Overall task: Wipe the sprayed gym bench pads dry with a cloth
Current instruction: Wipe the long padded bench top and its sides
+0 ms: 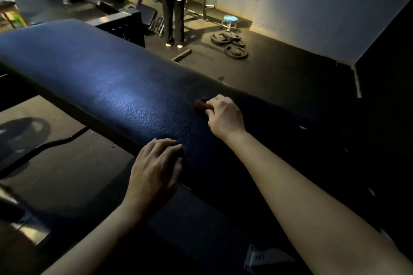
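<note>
The gym is dim. A bluish sheen lies on the left half of the bench (100,78), which fades to near black on the right. Warm light falls on the floor (263,35) by the far wall (324,6). The cloth (201,105) in the right hand (225,116) shows only as a dull red smudge. Straight lines bow toward the edges, and the background is soft.

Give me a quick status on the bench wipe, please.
Right hand grips dark red cloth on bench pad. Left hand rests on pad's near edge. Nothing blocking the pad.
</note>
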Tool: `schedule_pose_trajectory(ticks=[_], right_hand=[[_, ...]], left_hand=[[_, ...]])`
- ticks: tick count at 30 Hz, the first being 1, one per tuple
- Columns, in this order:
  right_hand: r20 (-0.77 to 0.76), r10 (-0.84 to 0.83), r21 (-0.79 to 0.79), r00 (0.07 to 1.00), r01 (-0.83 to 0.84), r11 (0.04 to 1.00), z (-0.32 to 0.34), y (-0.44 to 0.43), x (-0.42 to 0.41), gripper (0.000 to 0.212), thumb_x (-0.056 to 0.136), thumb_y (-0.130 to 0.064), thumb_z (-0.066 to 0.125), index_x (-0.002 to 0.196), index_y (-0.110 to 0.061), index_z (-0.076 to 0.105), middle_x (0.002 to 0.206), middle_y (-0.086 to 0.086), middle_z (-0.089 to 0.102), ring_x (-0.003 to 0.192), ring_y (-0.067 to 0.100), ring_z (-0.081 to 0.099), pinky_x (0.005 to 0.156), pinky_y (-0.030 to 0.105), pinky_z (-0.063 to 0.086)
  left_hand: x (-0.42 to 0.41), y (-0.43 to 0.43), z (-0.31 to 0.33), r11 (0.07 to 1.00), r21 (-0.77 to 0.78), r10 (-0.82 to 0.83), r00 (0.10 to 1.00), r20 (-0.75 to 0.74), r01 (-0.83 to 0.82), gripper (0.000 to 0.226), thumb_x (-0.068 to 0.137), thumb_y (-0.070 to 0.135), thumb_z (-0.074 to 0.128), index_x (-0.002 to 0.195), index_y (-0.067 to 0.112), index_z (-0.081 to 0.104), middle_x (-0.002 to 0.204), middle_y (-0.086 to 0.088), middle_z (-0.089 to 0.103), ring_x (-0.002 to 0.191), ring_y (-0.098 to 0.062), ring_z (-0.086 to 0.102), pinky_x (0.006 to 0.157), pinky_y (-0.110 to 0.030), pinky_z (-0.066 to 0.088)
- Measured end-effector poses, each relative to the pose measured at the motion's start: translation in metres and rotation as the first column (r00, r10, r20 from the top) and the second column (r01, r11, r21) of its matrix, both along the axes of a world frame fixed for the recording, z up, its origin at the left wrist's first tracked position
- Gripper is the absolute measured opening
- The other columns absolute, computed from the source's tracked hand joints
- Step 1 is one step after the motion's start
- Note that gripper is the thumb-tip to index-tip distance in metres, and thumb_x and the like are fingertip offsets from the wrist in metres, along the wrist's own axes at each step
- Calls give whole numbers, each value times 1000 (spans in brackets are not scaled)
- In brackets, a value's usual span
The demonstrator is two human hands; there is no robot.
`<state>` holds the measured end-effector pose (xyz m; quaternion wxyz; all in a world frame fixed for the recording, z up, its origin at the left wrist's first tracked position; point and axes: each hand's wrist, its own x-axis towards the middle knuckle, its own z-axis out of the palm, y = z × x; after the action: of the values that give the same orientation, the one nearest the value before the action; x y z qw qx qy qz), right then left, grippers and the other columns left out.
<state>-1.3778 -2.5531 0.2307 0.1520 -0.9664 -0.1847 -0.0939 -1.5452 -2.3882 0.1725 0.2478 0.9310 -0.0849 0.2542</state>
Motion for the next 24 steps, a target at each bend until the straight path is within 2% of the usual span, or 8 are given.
schedule_pose_trajectory(ticks=[3, 5, 9, 13, 16, 20, 22, 24], right_hand=[[0, 121, 48, 993, -121, 991, -1, -38, -66, 20, 91, -16, 62, 108, -11, 72, 113, 7, 64, 104, 28, 59, 92, 44, 52], [-16, 177, 90, 984, -175, 980, 1, -74, -119, 24, 90, -15, 64, 112, -12, 73, 118, 5, 65, 108, 25, 60, 97, 40, 52], [20, 211, 32, 977, -212, 977, 9, -125, -191, 28, 92, -19, 68, 119, -16, 69, 121, -1, 62, 109, 14, 59, 95, 27, 52], [36, 205, -27, 978, -205, 978, 9, -135, -138, 20, 92, -19, 64, 112, -17, 68, 107, 0, 60, 96, 19, 57, 83, 35, 54], [61, 90, -67, 994, -86, 994, 3, -140, -46, 18, 93, -20, 62, 110, -16, 66, 107, 6, 59, 99, 27, 56, 88, 45, 51], [37, -67, -63, 997, 69, 996, 8, -149, 53, 17, 97, -20, 58, 112, -14, 63, 113, 10, 57, 108, 31, 55, 93, 41, 48], [41, -66, -38, 997, 67, 997, 5, -150, 54, 16, 96, -20, 59, 110, -11, 64, 113, 10, 57, 108, 30, 55, 94, 40, 47], [45, 69, -21, 997, -69, 997, 0, -153, 19, 17, 92, -17, 62, 106, -9, 67, 108, 12, 58, 105, 31, 55, 94, 42, 48]], left_hand=[[3, -2, 11, 998, 22, 67, 997, -35, -66, 23, 92, 32, 57, 103, 19, 72, 111, 2, 66, 104, -21, 60, 94, -37, 45], [15, -11, 19, 995, 36, 91, 995, -42, -89, 24, 89, 36, 56, 97, 20, 71, 104, 2, 65, 97, -21, 57, 88, -37, 42], [42, -48, 28, 999, 34, 9, 997, -73, -7, 29, 85, 40, 57, 99, 19, 71, 104, 2, 66, 97, -24, 59, 86, -40, 45], [46, -79, 29, 998, 47, -36, 989, -142, 43, 33, 83, 46, 51, 95, 23, 72, 104, 5, 66, 99, -23, 61, 89, -40, 45], [42, -86, 29, 999, 51, 18, 985, -169, -9, 33, 81, 47, 50, 93, 26, 73, 106, 6, 68, 100, -24, 63, 90, -41, 46], [31, -94, 29, 994, 62, 101, 973, -209, -90, 32, 83, 47, 50, 97, 28, 72, 113, 9, 68, 108, -21, 62, 96, -40, 44], [29, -103, 29, 989, 65, 141, 964, -224, -129, 34, 83, 48, 50, 100, 28, 72, 115, 10, 67, 110, -21, 61, 98, -41, 46], [28, -114, 28, 981, 29, 196, 954, -227, -194, 40, 82, 49, 50, 102, 24, 74, 115, 6, 69, 108, -23, 62, 97, -44, 48]])
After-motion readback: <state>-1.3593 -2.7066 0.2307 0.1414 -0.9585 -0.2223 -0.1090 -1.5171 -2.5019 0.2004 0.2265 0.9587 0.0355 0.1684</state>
